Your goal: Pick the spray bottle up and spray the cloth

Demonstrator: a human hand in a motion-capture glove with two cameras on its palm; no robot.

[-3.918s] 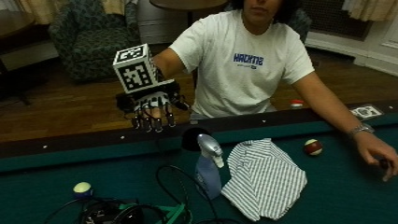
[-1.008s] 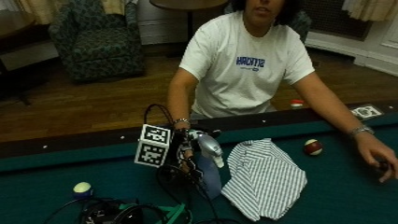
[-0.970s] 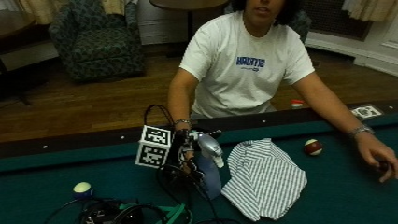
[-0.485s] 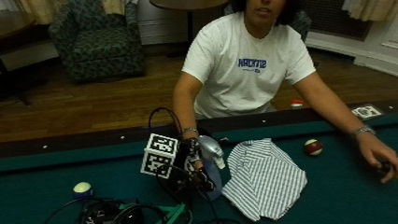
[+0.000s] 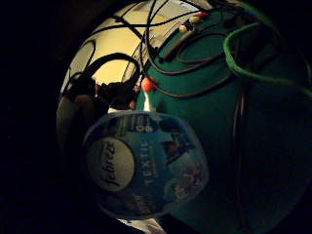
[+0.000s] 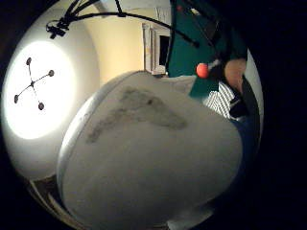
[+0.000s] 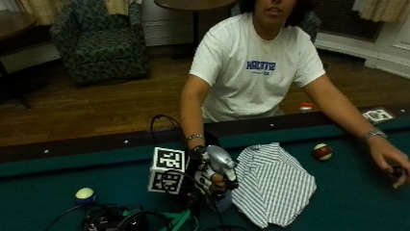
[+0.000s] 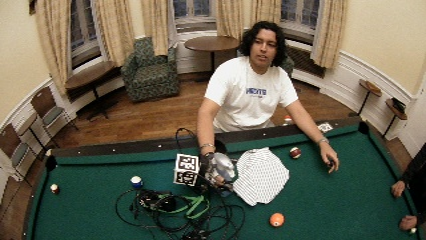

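This is a games room in an old house: a green pool table (image 8: 346, 165) with balls (image 8: 276, 219), an armchair (image 8: 152, 70) at 11 o'clock, curtained bay windows (image 8: 193, 10) at 12 o'clock, wooden floor (image 8: 153, 120).

The desk (image 7: 359, 211) was a green-felted pool table with a dark wooden rail. On its felt lay a red-and-white ball (image 7: 322, 151) near the rail, a white-and-blue ball (image 7: 84, 194) far along the felt from it, and an orange ball (image 8: 276, 219) toward the near side. A tangle of black cables with a green strap (image 8: 190, 206) sat on the felt between the white-and-blue ball and the orange one. Beyond the rail stood a green patterned armchair (image 7: 102, 45) and a round wooden table (image 8: 213, 44)
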